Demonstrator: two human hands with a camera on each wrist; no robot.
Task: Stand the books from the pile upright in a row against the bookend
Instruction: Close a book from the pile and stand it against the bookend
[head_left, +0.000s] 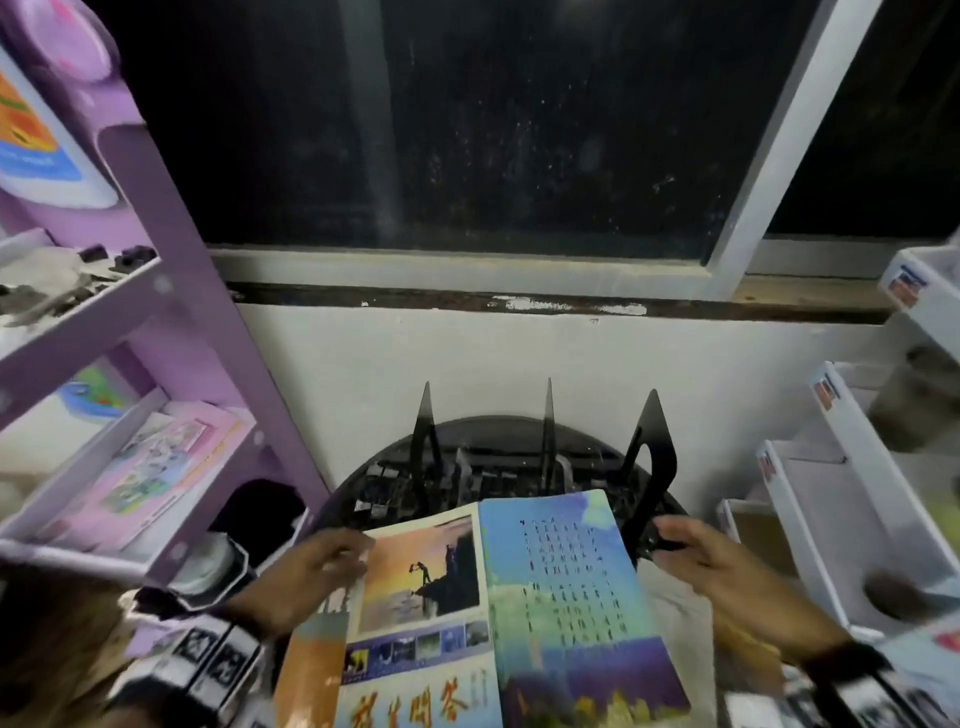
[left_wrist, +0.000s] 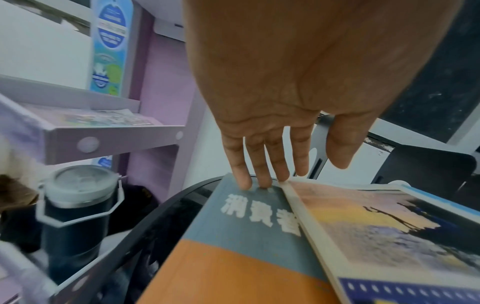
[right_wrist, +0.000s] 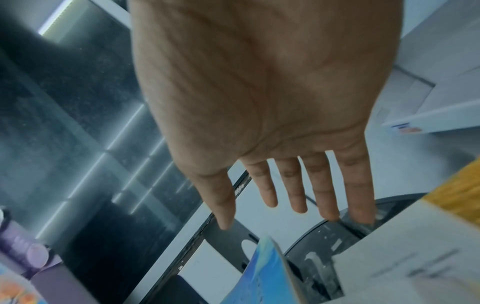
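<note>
Three bookends (head_left: 545, 441) behind flat books (head_left: 488, 608)

1. Pile of books (head_left: 488, 618): near ends run off the bottom edge of the head view, so how many there are can't be told.
2. Orange book (left_wrist: 233, 267): mostly covered by the sunset book (left_wrist: 389, 232); only a strip shows.
3. Bench (head_left: 498, 431): front half hidden under the pile.
4. Right bookend (head_left: 649, 467): its foot is lost behind the pile and the right hand (head_left: 727, 571).
5. Left hand (head_left: 301, 571): fingertips blurred at the pile's edge.
6. Shelf (head_left: 78, 312) clutter: grey smears, too blurred to name.
7. Both wrists are cut by the frame.
</note>
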